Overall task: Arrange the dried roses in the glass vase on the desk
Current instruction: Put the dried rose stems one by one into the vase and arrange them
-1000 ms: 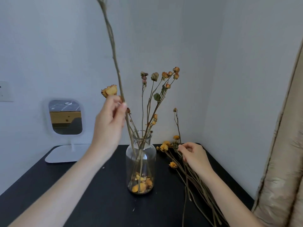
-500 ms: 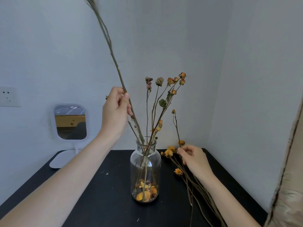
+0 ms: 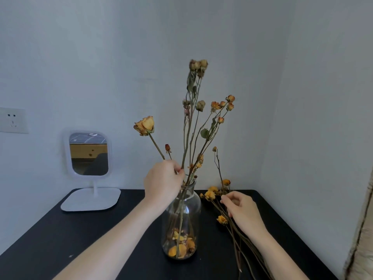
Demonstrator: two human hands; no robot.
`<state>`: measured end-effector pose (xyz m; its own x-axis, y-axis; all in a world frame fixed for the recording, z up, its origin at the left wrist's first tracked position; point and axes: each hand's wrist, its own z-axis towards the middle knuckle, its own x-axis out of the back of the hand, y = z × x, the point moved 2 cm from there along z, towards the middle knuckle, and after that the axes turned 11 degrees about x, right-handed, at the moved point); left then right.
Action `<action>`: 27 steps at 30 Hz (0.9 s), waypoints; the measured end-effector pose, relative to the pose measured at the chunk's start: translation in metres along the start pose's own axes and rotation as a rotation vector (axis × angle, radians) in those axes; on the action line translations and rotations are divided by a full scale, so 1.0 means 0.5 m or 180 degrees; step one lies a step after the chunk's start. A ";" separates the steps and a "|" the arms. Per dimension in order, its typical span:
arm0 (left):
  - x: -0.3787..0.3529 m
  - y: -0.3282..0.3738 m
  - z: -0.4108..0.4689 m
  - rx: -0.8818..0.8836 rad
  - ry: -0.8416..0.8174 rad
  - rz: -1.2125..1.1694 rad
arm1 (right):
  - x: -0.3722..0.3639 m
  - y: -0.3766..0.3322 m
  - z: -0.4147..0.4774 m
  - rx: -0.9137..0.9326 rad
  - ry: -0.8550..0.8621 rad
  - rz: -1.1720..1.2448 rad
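Black desk (image 3: 80, 239) in a pale corner carries the glass vase (image 3: 191, 209), dried roses (image 3: 200, 105) standing in it. Forearm angled up from lower left, the left hand (image 3: 163, 184) pinches their stems just above the vase mouth; the right hand (image 3: 242, 213), fingers curled, pinches loose roses (image 3: 210, 195) lying on the desk beside the vase.
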<state>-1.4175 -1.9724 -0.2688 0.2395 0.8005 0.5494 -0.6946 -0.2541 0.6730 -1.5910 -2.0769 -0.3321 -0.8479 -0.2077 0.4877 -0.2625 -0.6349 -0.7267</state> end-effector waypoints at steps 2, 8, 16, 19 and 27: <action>-0.007 -0.001 -0.002 0.0069 -0.0034 0.0128 | -0.002 0.001 -0.002 -0.0018 -0.0026 0.0014; -0.013 0.000 0.001 0.0064 0.0035 0.0255 | -0.004 0.005 -0.003 -0.0052 -0.0032 -0.0007; -0.003 -0.035 -0.038 -0.0307 0.0310 -0.0203 | -0.007 0.009 -0.002 0.0003 -0.0006 0.0023; -0.012 -0.080 -0.070 -0.0232 0.0255 -0.0590 | -0.004 0.002 0.004 0.0070 0.0147 0.0146; -0.067 -0.118 -0.025 0.0662 -0.2055 -0.1390 | 0.019 -0.061 0.025 0.0441 0.0736 0.0914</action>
<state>-1.3931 -1.9773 -0.3330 0.8490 0.3954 0.3505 -0.3227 -0.1374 0.9365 -1.5854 -2.0688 -0.2993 -0.9634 -0.2282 0.1407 0.0516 -0.6730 -0.7378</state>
